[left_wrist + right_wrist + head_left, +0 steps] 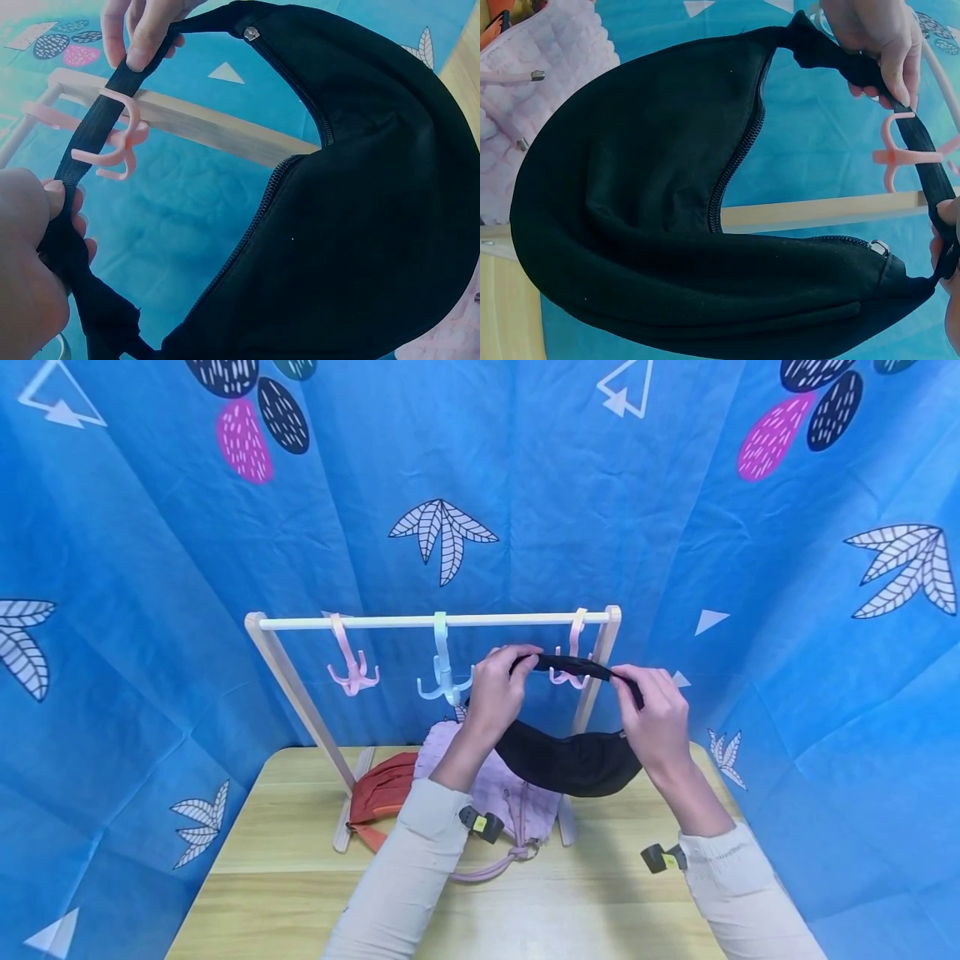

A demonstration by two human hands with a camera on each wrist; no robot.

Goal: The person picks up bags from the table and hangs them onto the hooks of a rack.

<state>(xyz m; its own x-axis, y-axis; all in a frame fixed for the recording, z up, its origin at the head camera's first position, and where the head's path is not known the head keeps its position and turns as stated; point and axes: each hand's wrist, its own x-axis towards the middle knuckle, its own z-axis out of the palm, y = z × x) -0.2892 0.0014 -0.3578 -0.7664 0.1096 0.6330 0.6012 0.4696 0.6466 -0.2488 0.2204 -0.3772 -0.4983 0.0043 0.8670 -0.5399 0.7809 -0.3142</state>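
Observation:
A black shoulder bag point(573, 764) with a zipped opening hangs in the air by its strap point(94, 142), which both hands hold stretched between them. My left hand point(497, 693) grips one end of that strap. Toward the other end, my right hand point(660, 718) pinches it between thumb and fingers. Between the hands is the right-hand pink hook point(576, 635), and its curved prongs overlap the strap in both wrist views. Below the hands, the bag's body sags in a crescent, with its zipper pull point(879, 247) near one strap end.
A wooden rack point(288, 681) carries a white rod point(495, 620), where another pink hook point(352, 677) and a blue hook point(442, 668) hang. An orange-red bag point(382, 785) and a lilac quilted bag point(487, 789) lie on the wooden table point(262, 860). Patterned blue cloth point(525, 527) surrounds it.

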